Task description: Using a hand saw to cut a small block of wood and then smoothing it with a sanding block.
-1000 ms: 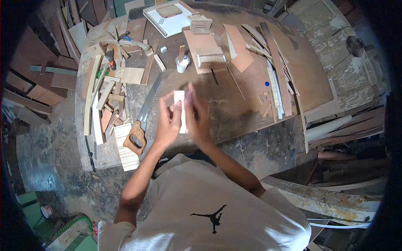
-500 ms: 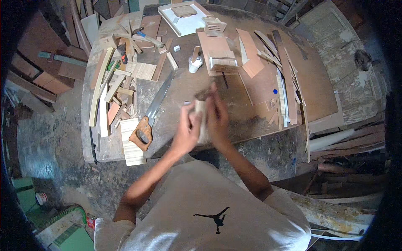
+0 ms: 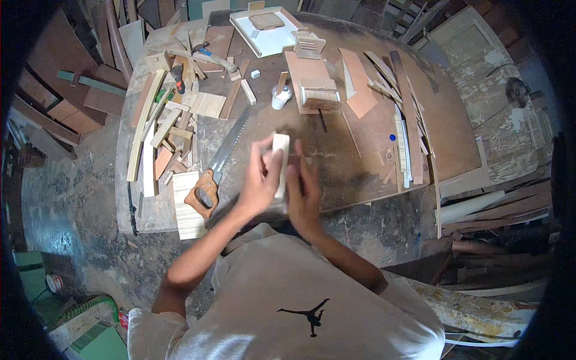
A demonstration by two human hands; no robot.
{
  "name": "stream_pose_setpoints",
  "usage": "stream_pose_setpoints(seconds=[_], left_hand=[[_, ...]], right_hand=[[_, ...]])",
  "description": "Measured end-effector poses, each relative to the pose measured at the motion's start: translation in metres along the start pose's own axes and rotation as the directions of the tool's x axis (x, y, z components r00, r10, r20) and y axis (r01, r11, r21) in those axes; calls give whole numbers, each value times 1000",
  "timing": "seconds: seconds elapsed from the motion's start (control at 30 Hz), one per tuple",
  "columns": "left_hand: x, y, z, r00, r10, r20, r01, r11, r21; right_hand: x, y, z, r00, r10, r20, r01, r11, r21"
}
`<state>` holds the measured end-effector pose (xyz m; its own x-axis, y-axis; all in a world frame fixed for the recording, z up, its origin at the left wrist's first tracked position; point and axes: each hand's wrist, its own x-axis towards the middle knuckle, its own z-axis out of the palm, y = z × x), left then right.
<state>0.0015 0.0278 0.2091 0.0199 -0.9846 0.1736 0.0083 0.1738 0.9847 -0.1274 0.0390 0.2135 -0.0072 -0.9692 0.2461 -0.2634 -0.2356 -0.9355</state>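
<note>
A short pale wooden block (image 3: 281, 145) stands on end above the near part of the workbench, its cut end facing up. My left hand (image 3: 259, 183) grips it from the left, fingers wrapped round its side. Against the block's right side is my right hand (image 3: 304, 198), its thumb and fingers bent and smeared by motion. Something thin and dark seems to be between those fingers and the wood, too blurred to name. To the left on the bench lies a handsaw (image 3: 207, 189) with a wooden handle, its blade pointing away from me.
Beyond my hands stand a white cup (image 3: 281, 97) with a wooden stick in it and a small wooden assembly (image 3: 320, 96). Offcuts (image 3: 165, 132), a hammer (image 3: 213, 55) and a brush (image 3: 177, 78) crowd the left. Long strips (image 3: 408, 108) lie at right; a white tray (image 3: 264, 39) sits far back.
Both hands have come slightly nearer and to the left with the block. My right hand has slid down along the block's side, and the block's top end now shows more.
</note>
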Motion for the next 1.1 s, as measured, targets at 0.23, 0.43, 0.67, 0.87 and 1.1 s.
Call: stream_pose_setpoints(seconds=[0.23,0.43,0.67,0.87,1.1], left_hand=[[-10,6,4,990,-64,123,66,998,-8],[-8,9,5,993,-116,32,119,988,-103],[6,14,-5,998,-60,-11,58,989,-134],[1,-15,-12,979,-132,158,142,988,-53],[132,-73,-35,831,-546,-105,437,758,-484]], right_hand=[[31,-21,-2,991,53,-126,-24,975,219],[16,-1,2,990,-109,-88,103,992,-68],[-7,-12,7,995,-100,-22,94,978,-185],[37,11,4,990,89,-106,-71,984,163],[9,39,9,881,473,-2,-449,838,311]])
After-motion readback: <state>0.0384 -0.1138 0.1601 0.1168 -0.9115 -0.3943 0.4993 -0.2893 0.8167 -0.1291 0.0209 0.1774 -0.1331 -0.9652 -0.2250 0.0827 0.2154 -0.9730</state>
